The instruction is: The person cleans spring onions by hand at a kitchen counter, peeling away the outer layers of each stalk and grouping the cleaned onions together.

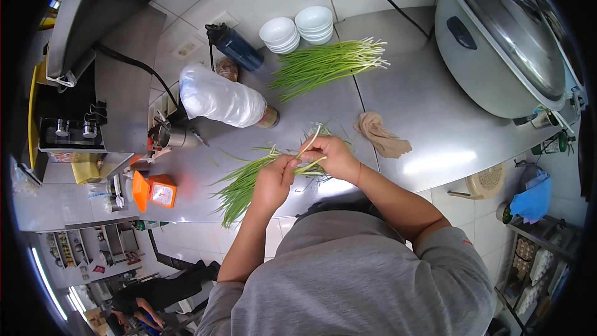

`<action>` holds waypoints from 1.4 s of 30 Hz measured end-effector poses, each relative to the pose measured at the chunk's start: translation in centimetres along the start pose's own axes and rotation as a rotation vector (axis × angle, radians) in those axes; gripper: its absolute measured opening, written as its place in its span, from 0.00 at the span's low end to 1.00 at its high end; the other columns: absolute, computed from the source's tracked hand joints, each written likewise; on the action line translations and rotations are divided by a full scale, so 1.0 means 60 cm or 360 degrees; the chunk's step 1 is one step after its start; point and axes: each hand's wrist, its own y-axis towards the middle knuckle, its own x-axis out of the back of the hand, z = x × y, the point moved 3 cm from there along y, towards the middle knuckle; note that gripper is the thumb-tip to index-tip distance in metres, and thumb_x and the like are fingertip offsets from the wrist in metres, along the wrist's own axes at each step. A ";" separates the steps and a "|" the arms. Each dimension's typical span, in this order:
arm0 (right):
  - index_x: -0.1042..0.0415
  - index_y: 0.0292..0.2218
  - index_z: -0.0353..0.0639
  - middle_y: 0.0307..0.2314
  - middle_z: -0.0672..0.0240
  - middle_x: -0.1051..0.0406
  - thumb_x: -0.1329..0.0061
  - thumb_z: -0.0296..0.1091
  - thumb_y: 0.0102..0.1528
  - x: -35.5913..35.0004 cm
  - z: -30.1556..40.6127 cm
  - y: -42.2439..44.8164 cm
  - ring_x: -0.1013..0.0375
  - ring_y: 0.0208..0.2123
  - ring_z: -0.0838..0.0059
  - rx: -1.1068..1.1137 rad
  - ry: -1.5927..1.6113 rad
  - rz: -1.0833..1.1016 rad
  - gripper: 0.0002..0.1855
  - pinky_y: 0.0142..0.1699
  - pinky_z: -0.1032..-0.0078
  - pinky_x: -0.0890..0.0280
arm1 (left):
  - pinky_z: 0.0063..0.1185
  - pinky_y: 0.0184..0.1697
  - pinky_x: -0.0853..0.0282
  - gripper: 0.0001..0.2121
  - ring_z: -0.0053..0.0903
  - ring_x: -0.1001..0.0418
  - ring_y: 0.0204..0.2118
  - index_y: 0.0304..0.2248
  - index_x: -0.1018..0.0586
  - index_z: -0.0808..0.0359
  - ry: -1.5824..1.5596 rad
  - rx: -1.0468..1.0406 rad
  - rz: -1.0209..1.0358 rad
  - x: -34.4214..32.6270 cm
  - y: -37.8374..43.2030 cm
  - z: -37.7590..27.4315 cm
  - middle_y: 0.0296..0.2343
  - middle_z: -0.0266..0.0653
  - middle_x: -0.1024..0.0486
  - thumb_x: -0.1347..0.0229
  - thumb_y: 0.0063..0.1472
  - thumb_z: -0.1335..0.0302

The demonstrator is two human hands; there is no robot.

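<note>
In front of my body, my left hand [274, 181] pinches a thin scallion stalk [309, 143] between thumb and fingertips. My right hand [336, 155] grips the same stalk, whose pale end sticks up past the fingers. A loose pile of scallions [240, 186] lies on the steel counter under and left of my left hand, partly hidden by it. Thin peeled scraps [319, 178] lie around and beneath my right hand. Farther back, a neater bundle of scallions [329, 65] rests with its white ends to the right.
A plastic-wrapped stack [224, 95], dark blue bottle [240, 49] and white bowls [280, 35] stand behind. To the right are a brown cloth [382, 134] and a large lidded cooker [494, 56]; an orange scale [162, 191] sits left. Another person [158, 294] bends at lower left.
</note>
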 end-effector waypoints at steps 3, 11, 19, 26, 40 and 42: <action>0.26 0.26 0.42 0.25 0.67 0.29 0.49 0.22 0.49 0.028 0.007 0.005 0.29 0.30 0.68 0.0116 -0.0363 -0.0213 0.02 0.36 0.74 0.34 | 0.25 0.23 0.37 0.09 0.31 0.32 0.17 0.33 0.23 0.66 0.0115 0.0069 -0.0112 0.013 -0.006 -0.002 0.15 0.43 0.30 0.51 0.63 0.69; 0.29 0.18 0.48 0.25 0.71 0.29 0.52 0.30 0.43 0.048 -0.048 0.001 0.33 0.34 0.67 0.0272 -0.1520 0.0216 0.05 0.42 0.69 0.43 | 0.32 0.24 0.36 0.09 0.44 0.29 0.21 0.31 0.24 0.65 0.0399 0.0086 -0.0320 0.025 0.000 0.001 0.18 0.49 0.28 0.52 0.62 0.68; 0.24 0.29 0.41 0.25 0.70 0.27 0.45 0.34 0.48 0.020 -0.055 -0.004 0.29 0.33 0.72 0.0081 -0.0602 0.0121 0.07 0.40 0.73 0.36 | 0.33 0.25 0.35 0.09 0.46 0.29 0.22 0.32 0.25 0.66 0.0450 0.0190 -0.0393 0.002 0.013 0.022 0.20 0.51 0.28 0.51 0.62 0.69; 0.25 0.33 0.37 0.24 0.72 0.27 0.43 0.31 0.50 0.002 -0.071 0.008 0.31 0.26 0.86 -0.0389 0.0469 -0.0026 0.09 0.34 0.85 0.34 | 0.32 0.25 0.36 0.08 0.44 0.29 0.21 0.31 0.26 0.68 0.0187 0.0081 -0.0240 -0.029 0.020 0.009 0.19 0.51 0.28 0.49 0.61 0.70; 0.27 0.33 0.37 0.24 0.73 0.29 0.46 0.31 0.52 0.001 -0.043 -0.004 0.32 0.27 0.86 -0.0392 0.0467 0.0300 0.08 0.34 0.83 0.35 | 0.34 0.23 0.37 0.08 0.45 0.30 0.19 0.31 0.27 0.66 0.0390 0.0073 -0.0448 -0.023 0.013 0.024 0.17 0.49 0.29 0.50 0.62 0.69; 0.27 0.33 0.37 0.25 0.73 0.29 0.47 0.32 0.53 0.009 -0.045 -0.005 0.33 0.27 0.84 -0.0443 0.0755 0.0149 0.08 0.36 0.83 0.36 | 0.35 0.23 0.37 0.08 0.46 0.30 0.20 0.30 0.28 0.66 0.0488 0.0071 -0.0441 -0.018 0.010 0.023 0.17 0.49 0.29 0.51 0.62 0.69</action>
